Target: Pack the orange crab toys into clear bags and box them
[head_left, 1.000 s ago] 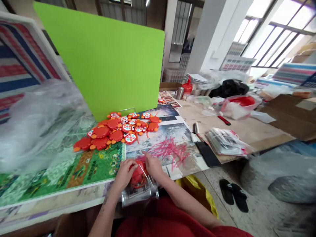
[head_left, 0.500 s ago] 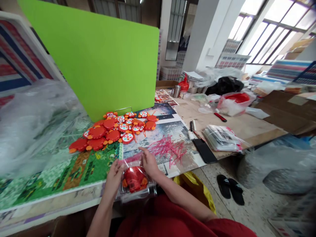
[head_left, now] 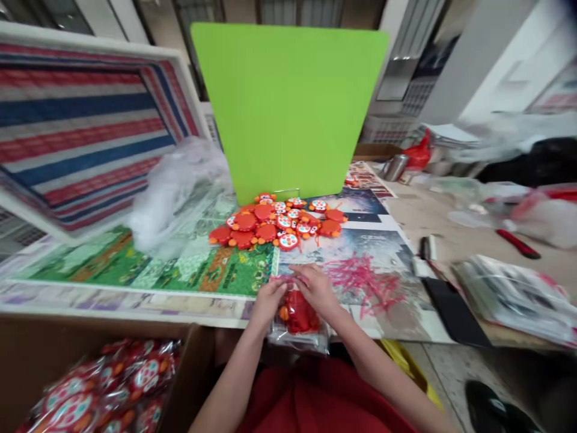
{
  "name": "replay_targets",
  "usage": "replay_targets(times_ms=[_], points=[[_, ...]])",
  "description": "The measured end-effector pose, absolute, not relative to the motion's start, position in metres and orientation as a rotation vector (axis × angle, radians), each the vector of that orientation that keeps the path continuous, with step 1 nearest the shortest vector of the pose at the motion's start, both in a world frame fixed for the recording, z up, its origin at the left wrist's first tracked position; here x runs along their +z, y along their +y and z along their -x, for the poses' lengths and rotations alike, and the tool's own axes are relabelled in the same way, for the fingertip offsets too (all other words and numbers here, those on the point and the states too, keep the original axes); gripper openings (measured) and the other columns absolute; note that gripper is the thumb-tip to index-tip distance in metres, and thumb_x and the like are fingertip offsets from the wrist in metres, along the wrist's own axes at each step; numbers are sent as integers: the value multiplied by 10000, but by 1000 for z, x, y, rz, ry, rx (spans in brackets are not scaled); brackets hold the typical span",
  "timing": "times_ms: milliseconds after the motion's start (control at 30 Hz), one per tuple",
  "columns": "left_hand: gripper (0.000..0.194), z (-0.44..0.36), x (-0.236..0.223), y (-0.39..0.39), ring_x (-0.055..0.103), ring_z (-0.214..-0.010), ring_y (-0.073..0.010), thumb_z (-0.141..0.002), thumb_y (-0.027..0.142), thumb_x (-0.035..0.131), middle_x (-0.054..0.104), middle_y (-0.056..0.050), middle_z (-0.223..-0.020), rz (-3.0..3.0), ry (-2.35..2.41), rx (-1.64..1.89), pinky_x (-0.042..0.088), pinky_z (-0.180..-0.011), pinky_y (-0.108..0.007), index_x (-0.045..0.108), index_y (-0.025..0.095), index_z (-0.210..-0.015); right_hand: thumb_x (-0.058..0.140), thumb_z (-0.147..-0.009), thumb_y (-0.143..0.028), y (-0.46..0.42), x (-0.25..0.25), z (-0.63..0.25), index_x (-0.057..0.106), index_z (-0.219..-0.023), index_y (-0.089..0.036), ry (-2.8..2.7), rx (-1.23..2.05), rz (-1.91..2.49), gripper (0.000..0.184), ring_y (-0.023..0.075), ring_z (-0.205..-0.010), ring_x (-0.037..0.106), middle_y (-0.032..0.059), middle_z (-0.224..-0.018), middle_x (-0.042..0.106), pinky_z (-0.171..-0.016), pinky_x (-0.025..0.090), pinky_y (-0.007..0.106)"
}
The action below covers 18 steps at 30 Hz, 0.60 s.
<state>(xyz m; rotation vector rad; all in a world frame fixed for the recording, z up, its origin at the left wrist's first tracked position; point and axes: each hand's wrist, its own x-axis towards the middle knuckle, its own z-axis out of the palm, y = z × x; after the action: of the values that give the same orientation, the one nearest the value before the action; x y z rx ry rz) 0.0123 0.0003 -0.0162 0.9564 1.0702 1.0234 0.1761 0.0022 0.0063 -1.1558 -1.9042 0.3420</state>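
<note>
From my remote view, both grips, left hand (head_left: pixel 269 302) and right hand (head_left: pixel 317 291), pinch the top of a clear bag (head_left: pixel 298 343), probably to keep its mouth together (I judge), with the red toy (head_left: pixel 301 314) inside at the table's edge.

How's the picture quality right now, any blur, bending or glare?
Head view: the black bag at the right is smeared; the striped crate looks stretched toward the edge; small glints show on the clear wrapper by the hands.
</note>
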Motion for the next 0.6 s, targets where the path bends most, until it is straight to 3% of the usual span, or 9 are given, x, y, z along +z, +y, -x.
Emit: replay_targets(times_ms=[133,333,600], points=[[433,-10,-23,2,644,-756,-191,-710,412,701,730,-69,-874,-1048,1061,996,490,-675,-280,705,134,-1041,551,-890,-174,4,5,-163,551,-1299,-223,-2116,262,1179,412,231,-912,592,80,-961,681,-822,499,360],[175,-9,-23,7,629,-803,-208,-760,277,616,715,-42,-773,-1386,1100,1037,478,-812,-317,714,155,-838,463,-922,-142,5,7,-155,462,-1381,-204,-2333,92,1221,463,221,-906,608,88,-966,676,-807,499,335],[162,-9,-20,7,636,-760,-201,-782,194,559,710,-36,-745,-1494,1160,980,483,-782,-304,715,152,-791,467,-874,-98,9,-1,-149,552,-1272,-195,-2266,145,1269,418,225,-881,597,76,-904,669,-785,471,314]])
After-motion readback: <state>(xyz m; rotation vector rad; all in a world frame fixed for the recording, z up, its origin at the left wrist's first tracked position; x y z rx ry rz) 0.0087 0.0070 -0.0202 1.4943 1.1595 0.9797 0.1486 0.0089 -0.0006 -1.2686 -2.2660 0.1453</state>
